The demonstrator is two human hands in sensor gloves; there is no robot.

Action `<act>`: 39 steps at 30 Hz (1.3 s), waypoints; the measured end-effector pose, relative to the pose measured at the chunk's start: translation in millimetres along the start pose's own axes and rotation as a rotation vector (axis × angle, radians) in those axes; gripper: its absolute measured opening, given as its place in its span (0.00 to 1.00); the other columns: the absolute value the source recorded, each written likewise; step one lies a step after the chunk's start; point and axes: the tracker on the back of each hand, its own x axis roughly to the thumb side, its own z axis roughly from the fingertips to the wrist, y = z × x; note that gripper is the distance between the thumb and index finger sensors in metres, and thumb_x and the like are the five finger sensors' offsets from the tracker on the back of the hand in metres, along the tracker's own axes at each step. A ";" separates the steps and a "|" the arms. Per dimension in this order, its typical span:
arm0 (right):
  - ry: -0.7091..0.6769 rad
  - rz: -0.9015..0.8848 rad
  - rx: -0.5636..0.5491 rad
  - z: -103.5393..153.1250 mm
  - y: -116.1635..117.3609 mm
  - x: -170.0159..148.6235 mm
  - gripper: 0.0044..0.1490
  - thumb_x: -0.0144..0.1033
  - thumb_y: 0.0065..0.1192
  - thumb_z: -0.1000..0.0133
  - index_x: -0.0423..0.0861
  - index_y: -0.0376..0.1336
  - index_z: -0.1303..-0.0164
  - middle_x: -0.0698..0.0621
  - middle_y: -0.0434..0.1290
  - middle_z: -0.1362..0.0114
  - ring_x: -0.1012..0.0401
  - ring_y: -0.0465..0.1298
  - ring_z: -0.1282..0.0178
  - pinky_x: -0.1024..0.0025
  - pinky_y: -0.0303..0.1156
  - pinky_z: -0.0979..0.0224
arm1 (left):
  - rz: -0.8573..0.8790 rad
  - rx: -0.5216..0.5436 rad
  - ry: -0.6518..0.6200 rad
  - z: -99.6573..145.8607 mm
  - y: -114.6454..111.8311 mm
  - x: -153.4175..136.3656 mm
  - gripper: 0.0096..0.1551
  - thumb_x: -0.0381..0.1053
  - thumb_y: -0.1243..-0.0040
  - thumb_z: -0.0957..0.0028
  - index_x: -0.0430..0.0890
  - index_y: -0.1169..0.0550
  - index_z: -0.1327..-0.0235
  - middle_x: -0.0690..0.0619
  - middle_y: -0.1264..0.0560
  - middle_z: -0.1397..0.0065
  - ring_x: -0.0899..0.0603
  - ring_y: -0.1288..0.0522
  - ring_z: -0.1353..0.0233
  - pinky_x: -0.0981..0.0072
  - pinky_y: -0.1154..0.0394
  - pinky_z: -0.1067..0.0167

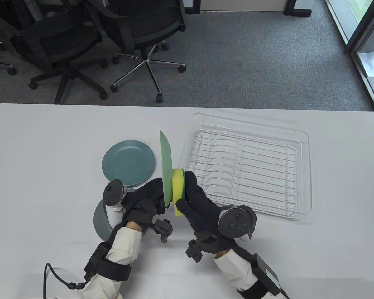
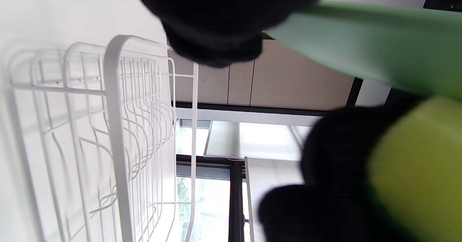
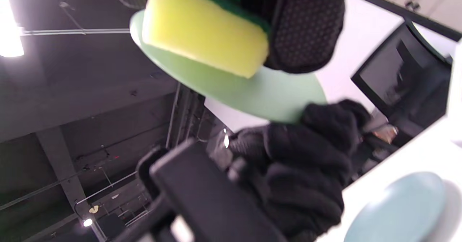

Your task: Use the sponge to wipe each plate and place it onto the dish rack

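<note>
Table view, left grip: the left hand [image 1: 148,199] holds the green plate [image 1: 165,165] by its lower rim, fingers curled round the edge; the plate stands on edge above the desk [image 1: 50,140].
Table view, right grip: the right hand [image 1: 199,202] clasps the sponge [image 1: 177,187], yellow face flat against the plate's right face, directly across from the left grip.
Table view, surroundings: a teal plate [image 1: 128,162] lies flat just beyond the left grip, a grey plate [image 1: 101,222] lies partly under that hand, and the dish rack [image 1: 246,165] sits beyond the right grip, holding no plates.
Left wrist view: green plate [image 2: 379,50] edge, sponge [image 2: 418,169] and rack [image 2: 115,133] wires appear, blurred; finger detail cannot be told.
Right wrist view: the sponge [image 3: 202,36] lies flat on the plate [image 3: 252,97]; left-hand fingers [image 3: 332,126] clamp the rim.
Procedure: keep the rim hold firm so sponge pressure does not pivot the plate; sweep the whole face, then the reverse.
Caution: the rack is near; avoid striking its wires while wiping.
</note>
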 end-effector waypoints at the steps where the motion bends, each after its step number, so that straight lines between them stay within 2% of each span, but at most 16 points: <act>1: -0.021 0.017 -0.031 0.2 -3.8 2.5 0.45 0.51 0.44 0.29 0.41 0.35 0.12 0.29 0.60 0.22 0.42 0.70 0.33 0.58 0.76 0.35 | -0.012 0.001 -0.001 -0.2 -0.4 -0.3 0.23 0.45 0.46 0.40 0.28 0.16 0.51 0.44 0.15 0.66 0.59 0.17 0.74 0.87 0.20 0.83; 5: -0.024 -0.009 -0.132 1.4 -18.6 6.6 0.44 0.51 0.46 0.30 0.47 0.35 0.13 0.31 0.58 0.20 0.41 0.68 0.30 0.56 0.74 0.33 | -0.125 0.023 -0.027 0.3 -3.9 1.5 0.23 0.45 0.45 0.40 0.27 0.16 0.52 0.44 0.15 0.66 0.59 0.17 0.74 0.87 0.20 0.83; 9: -0.006 0.017 -0.222 1.5 -35.6 3.4 0.43 0.50 0.47 0.30 0.48 0.37 0.13 0.31 0.58 0.20 0.40 0.67 0.30 0.55 0.74 0.32 | -0.217 0.015 -0.056 1.0 -9.6 4.8 0.24 0.45 0.44 0.41 0.27 0.15 0.53 0.44 0.15 0.67 0.59 0.17 0.74 0.87 0.20 0.84; 11: 0.024 -0.034 -0.247 0.8 -44.9 -2.3 0.42 0.50 0.47 0.30 0.47 0.37 0.12 0.30 0.59 0.20 0.41 0.68 0.30 0.56 0.74 0.33 | -0.260 -0.003 -0.076 1.3 -13.9 7.0 0.23 0.45 0.44 0.41 0.27 0.15 0.53 0.44 0.15 0.67 0.59 0.17 0.74 0.86 0.20 0.84; 16: 0.090 -0.159 -0.254 -1.3 -59.5 -19.6 0.40 0.49 0.48 0.30 0.47 0.41 0.12 0.30 0.60 0.21 0.40 0.69 0.31 0.55 0.74 0.34 | -0.360 -0.079 -0.113 2.3 -26.0 11.7 0.23 0.44 0.44 0.42 0.28 0.15 0.53 0.43 0.15 0.67 0.58 0.17 0.75 0.86 0.20 0.84; 22: 0.182 -0.366 -0.156 -2.9 -70.5 -46.0 0.40 0.49 0.46 0.29 0.46 0.42 0.11 0.29 0.61 0.21 0.39 0.69 0.31 0.53 0.74 0.34 | -0.390 -0.147 -0.142 5.9 -39.0 17.1 0.23 0.44 0.44 0.42 0.28 0.15 0.52 0.43 0.15 0.66 0.57 0.17 0.74 0.85 0.20 0.83; 27: 0.252 -0.364 -0.092 -2.7 -55.7 -61.9 0.40 0.48 0.44 0.29 0.43 0.41 0.11 0.28 0.62 0.22 0.39 0.70 0.32 0.54 0.74 0.35 | -0.356 -0.199 -0.148 7.3 -45.0 18.1 0.23 0.44 0.44 0.42 0.29 0.15 0.51 0.43 0.15 0.65 0.56 0.17 0.74 0.84 0.20 0.83; 31: 0.292 -0.366 -0.007 -3.1 -32.4 -65.9 0.42 0.47 0.43 0.28 0.38 0.39 0.12 0.25 0.63 0.24 0.38 0.72 0.34 0.55 0.76 0.37 | -0.252 -0.204 -0.152 9.2 -43.0 21.6 0.23 0.45 0.45 0.41 0.30 0.15 0.51 0.43 0.15 0.65 0.57 0.17 0.74 0.85 0.20 0.83; 36: 0.273 -0.280 0.084 -4.5 -11.2 -56.8 0.42 0.44 0.41 0.28 0.32 0.40 0.13 0.24 0.65 0.27 0.39 0.74 0.38 0.58 0.78 0.40 | -0.207 -0.093 -0.185 11.3 -28.2 28.0 0.23 0.45 0.46 0.41 0.30 0.16 0.50 0.43 0.15 0.64 0.57 0.17 0.73 0.85 0.20 0.82; 39: 0.268 -0.310 0.146 -5.1 -1.3 -49.3 0.42 0.43 0.39 0.27 0.27 0.40 0.15 0.23 0.66 0.29 0.41 0.76 0.41 0.62 0.79 0.42 | -0.175 -0.003 -0.190 10.4 -14.1 27.9 0.22 0.45 0.46 0.41 0.30 0.16 0.50 0.44 0.16 0.64 0.57 0.17 0.73 0.86 0.20 0.82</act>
